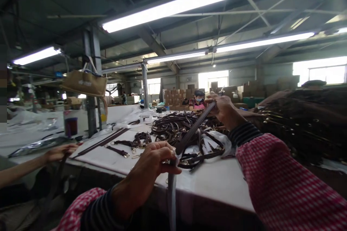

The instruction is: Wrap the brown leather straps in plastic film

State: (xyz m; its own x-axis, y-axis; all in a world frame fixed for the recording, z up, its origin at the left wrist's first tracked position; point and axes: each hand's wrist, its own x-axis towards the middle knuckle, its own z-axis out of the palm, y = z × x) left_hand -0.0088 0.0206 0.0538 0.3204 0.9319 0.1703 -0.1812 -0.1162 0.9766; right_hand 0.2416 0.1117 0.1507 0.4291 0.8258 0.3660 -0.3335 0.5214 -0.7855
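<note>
A long dark brown strap [195, 128] runs taut and slanting between my two hands above the table. My left hand [151, 164] pinches it low at centre, and its tail hangs down past the table's front edge. Something whitish and thin shows at those fingertips; I cannot make it out. Higher up and farther right, my right hand [223, 107] is closed on the strap's upper part, with a small shiny piece just above the fingers. Behind the strap lies a tangled heap of dark straps [170, 124] with metal fittings.
Short straps with buckles [118, 151] lie on the white table [217, 184]. A co-worker's hand [61, 151] holds a dark strap at the left edge. A large dark pile [300, 126] rises at right. A brown bag [85, 83] hangs on a post. Another person [198, 100] sits beyond.
</note>
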